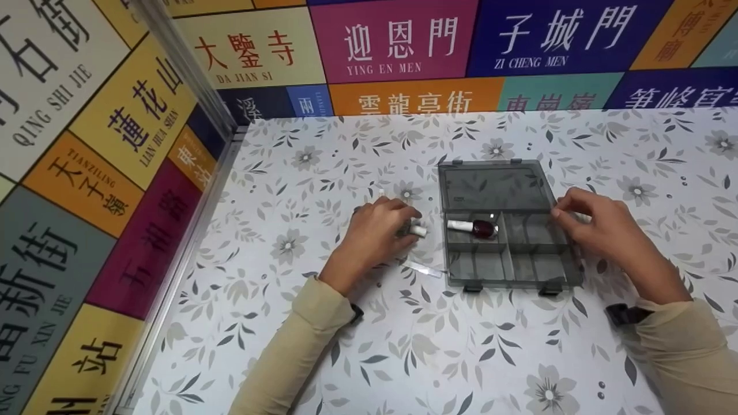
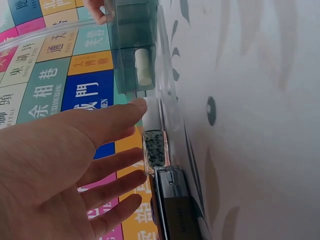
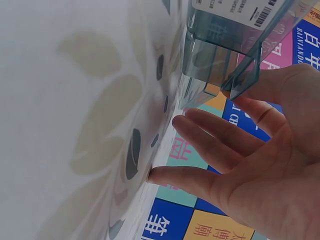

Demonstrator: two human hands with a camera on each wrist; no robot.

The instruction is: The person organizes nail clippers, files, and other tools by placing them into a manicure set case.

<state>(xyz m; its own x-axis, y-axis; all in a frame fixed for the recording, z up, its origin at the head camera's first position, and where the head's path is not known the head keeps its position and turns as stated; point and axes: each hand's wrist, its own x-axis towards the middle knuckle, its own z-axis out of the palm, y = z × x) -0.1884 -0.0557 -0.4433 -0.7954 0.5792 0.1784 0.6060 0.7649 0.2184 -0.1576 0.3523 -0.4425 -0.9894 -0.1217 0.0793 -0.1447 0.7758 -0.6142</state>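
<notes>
My left hand (image 1: 380,227) pinches a small nail polish bottle (image 1: 419,231) with a white cap, low over the table. Dark speckled polish shows through its glass in the left wrist view, where my thumb is at the cap. Beside that bottle lies a silver and dark object (image 2: 177,200), partly out of frame. To the right stands a smoky clear compartment box (image 1: 475,265) with its lid laid back. One dark red nail polish bottle (image 1: 483,229) lies in its upper left compartment. My right hand (image 1: 602,222) holds the box's right edge between thumb and index finger.
A clear strip (image 1: 425,268) lies left of the box's front corner. Behind my left hand a white tip (image 1: 381,192) peeks out. Panels with lettering stand along the back (image 1: 398,43) and left of the flower-patterned table (image 1: 473,351).
</notes>
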